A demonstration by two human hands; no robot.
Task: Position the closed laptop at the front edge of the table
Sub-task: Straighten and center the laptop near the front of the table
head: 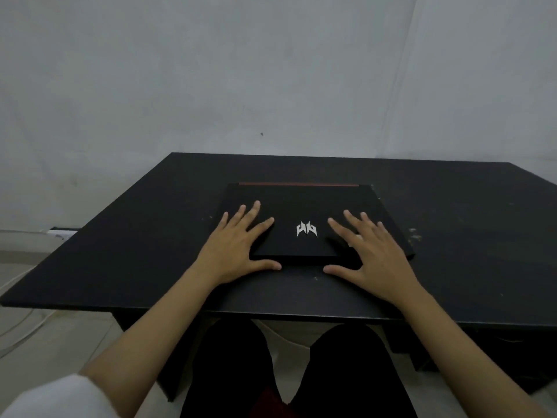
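Head view: both hands (left (233, 251), right (375, 254)) splayed flat on closed laptop (304, 206).

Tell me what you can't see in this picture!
Head view, the only one:
- Laptop near corners: covered by the left hand and right hand.
- Laptop sides and ports: too dark against the black table.
- Table right end: cut off by the picture edge.
- White thing on the floor at left: partly behind the table, too small to name.
- Under the table: hidden by shadow and the person's legs.
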